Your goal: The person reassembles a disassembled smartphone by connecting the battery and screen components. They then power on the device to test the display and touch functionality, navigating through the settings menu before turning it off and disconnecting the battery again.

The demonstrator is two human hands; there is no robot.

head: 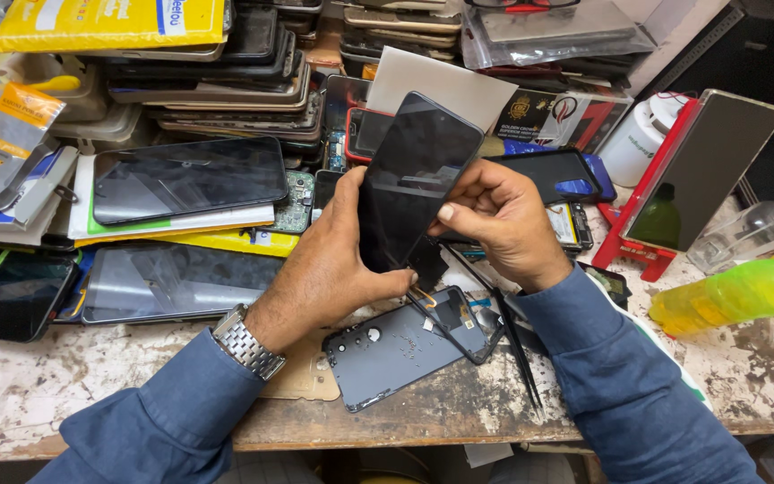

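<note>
Black glass phone screen panel (414,179) held tilted above the bench's middle, over a grey phone back housing (400,345) lying near the front edge. Left hand (338,242) grips its left edge, thumb at the bottom corner. Right hand (494,215) pinches its right edge. Tweezers (517,345) lie beside the housing.

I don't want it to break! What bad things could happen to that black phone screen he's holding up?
The black screen panel is held tilted between the left hand and right hand, so it might slip onto the grey phone body below. Thin flex cables seem to run between the two, and pulling further could tear them. The tweezers lie by the worn table edge and might get knocked off.
</note>
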